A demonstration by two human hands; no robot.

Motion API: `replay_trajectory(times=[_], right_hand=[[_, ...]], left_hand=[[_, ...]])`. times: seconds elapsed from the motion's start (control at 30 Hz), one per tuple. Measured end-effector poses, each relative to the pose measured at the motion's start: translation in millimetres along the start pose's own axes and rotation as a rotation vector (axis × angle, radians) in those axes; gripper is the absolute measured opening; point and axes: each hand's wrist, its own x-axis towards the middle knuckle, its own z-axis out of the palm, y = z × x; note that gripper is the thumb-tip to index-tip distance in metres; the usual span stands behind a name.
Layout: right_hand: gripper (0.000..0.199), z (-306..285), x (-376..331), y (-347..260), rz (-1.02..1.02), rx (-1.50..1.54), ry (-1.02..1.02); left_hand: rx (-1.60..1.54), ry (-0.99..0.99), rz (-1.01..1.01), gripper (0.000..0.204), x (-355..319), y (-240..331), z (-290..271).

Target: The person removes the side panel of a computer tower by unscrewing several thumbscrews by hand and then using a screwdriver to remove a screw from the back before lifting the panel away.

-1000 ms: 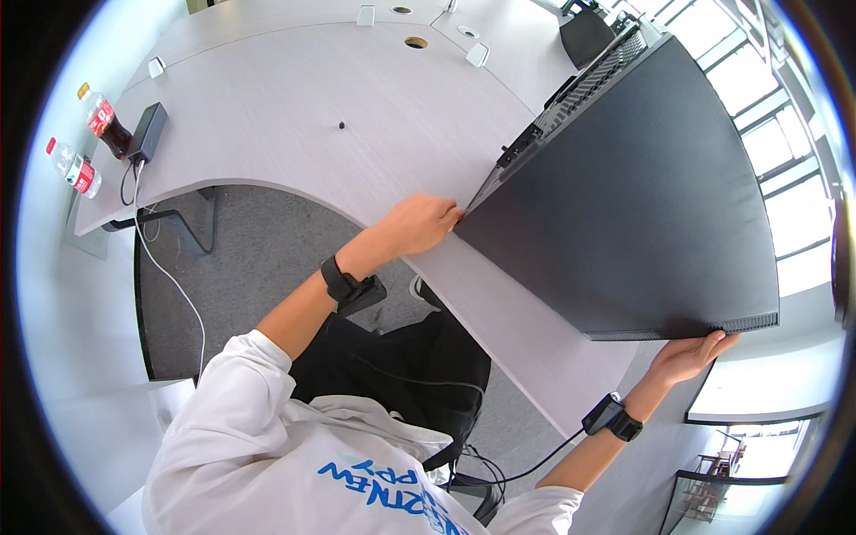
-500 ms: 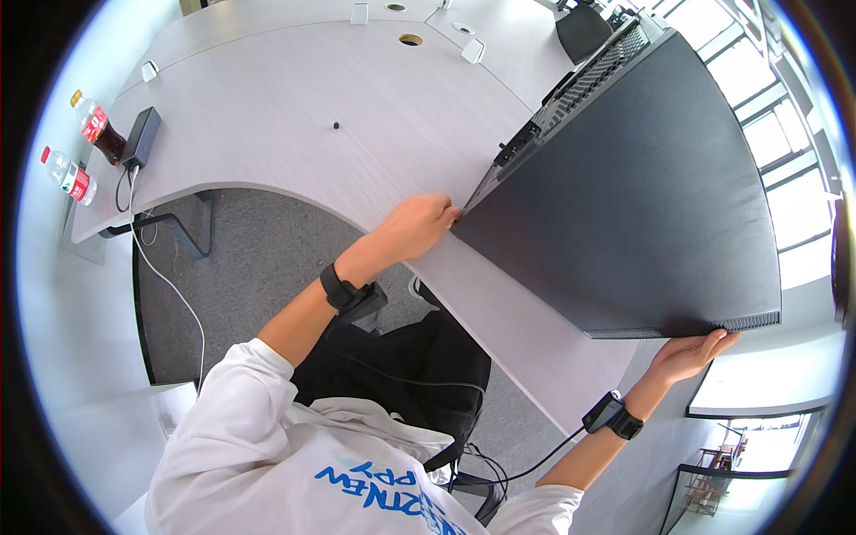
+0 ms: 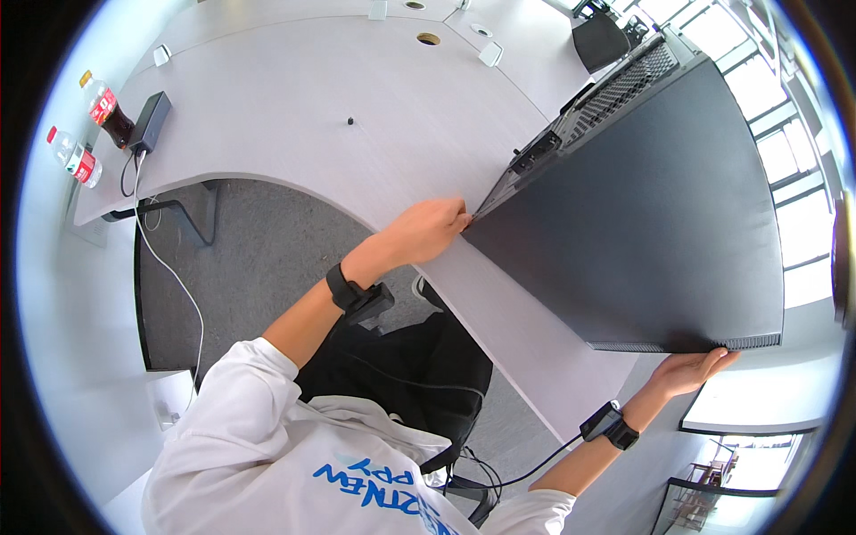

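Observation:
A black desktop computer case (image 3: 633,214) stands on the pale desk at the right, its broad plain side panel turned toward me. Its back, with a mesh vent and ports, shows along the upper left edge. My left hand (image 3: 428,229) is closed, fingertips pinching the case's near back corner at the bottom. Against the slotted front edge, my right hand (image 3: 687,370) grips the case from my side, its fingers partly hidden behind that edge. A tiny black knob-like piece (image 3: 350,121) lies on the desk, left of the case.
The curved desk (image 3: 294,98) wraps around me. At its left end stand a bottle of dark drink (image 3: 109,111), a clear bottle (image 3: 76,158) and a dark grey box (image 3: 150,122) with a white cable. A black chair (image 3: 599,43) is beyond the case.
The whole view has shifted slightly, so the desk and case sit a little lower and further right. Both hands keep their places on the case.

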Motion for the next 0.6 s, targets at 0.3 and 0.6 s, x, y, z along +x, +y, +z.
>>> replay_trajectory(times=[0.3,0.6], right_hand=[[0.060,-5.6,3.3,5.5,-0.046,-0.021,-0.057],[0.058,-5.5,4.1,3.9,-0.051,0.027,-0.084]], left_hand=[[0.163,-0.111,-0.190,0.038,7.6,9.9,-7.1],[-0.076,-0.098,0.065,0.023,-0.5,-11.0,-6.2]])
